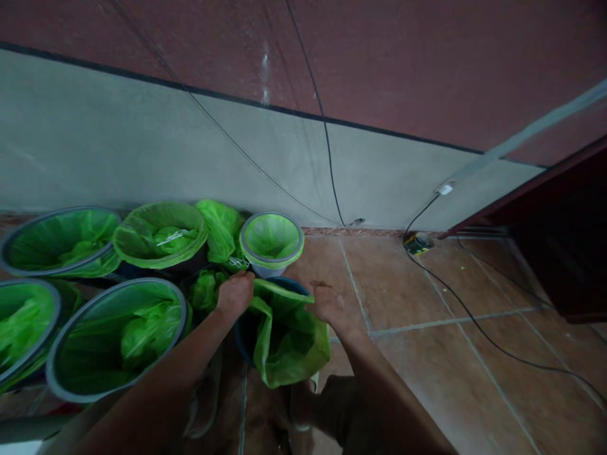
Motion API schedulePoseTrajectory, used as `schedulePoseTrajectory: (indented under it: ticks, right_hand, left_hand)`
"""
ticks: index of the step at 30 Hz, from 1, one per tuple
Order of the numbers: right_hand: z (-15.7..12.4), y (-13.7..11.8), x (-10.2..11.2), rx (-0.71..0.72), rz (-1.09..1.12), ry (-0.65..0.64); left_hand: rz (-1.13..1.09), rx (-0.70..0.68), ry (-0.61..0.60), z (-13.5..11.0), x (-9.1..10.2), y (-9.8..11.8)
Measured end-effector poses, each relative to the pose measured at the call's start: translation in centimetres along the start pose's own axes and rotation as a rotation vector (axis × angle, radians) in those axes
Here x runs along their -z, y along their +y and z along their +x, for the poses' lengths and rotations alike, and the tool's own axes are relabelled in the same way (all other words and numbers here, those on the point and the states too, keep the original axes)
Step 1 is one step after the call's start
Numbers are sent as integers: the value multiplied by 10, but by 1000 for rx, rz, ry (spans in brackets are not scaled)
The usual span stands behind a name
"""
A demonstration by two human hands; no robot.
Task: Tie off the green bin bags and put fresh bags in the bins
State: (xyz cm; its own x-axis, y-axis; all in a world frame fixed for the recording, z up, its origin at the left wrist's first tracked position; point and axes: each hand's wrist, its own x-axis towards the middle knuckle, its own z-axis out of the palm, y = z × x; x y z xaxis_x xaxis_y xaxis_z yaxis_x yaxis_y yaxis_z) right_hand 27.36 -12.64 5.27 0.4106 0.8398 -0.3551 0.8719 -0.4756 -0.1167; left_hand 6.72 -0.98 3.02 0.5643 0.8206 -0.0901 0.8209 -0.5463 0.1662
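A green mesh bag hangs with its mouth spread over a dark blue bucket on the floor in front of me. My left hand is closed on the bag's rim at the left. At the right, my right hand pinches the opposite edge. The bag's near side drapes outside the bucket, and its far edge is stretched between my hands. Part of the bucket's blue rim shows behind the bag. Just beyond stands a small bucket lined with green mesh.
Several mesh-lined buckets stand to the left, among them a large grey-rimmed bucket and one with a folded-over liner. A loose green bag lies by the wall. A can and a black cable are on the tiled floor.
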Motion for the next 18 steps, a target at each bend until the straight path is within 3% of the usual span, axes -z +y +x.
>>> schedulePoseTrajectory:
  ticks: [4, 6, 9, 13, 18]
  right_hand:
    - [-3, -19, -7, 254, 28, 62]
    - [-2, -22, -9, 278, 13, 60]
    - [2, -17, -9, 182, -14, 25]
    - [7, -6, -5, 82, -18, 59]
    - [9, 6, -1, -71, -39, 50]
  left_hand:
    - [-41, -86, 50, -4, 0, 12]
    - [-56, -128, 59, -5, 0, 16]
    - [-39, -139, 18, -6, 0, 17]
    - [9, -47, -76, -4, -1, 6]
    - [20, 45, -71, 0, -1, -10]
